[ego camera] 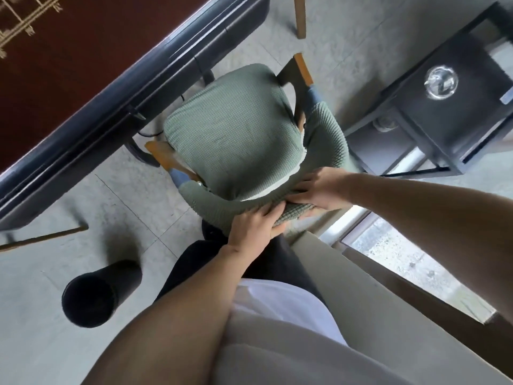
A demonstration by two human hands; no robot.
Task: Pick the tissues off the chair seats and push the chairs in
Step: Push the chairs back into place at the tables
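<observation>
Both hands, left hand [254,225] and right hand [319,190], grip the green knit-covered chair [233,134] back with curled fingers; pushing evenly should slide it straight under the dark counter [116,87] ahead.

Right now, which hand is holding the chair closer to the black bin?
The left hand, on the chair back, is on the black bin side. The right hand grips farther away, toward the black shelf.
</observation>
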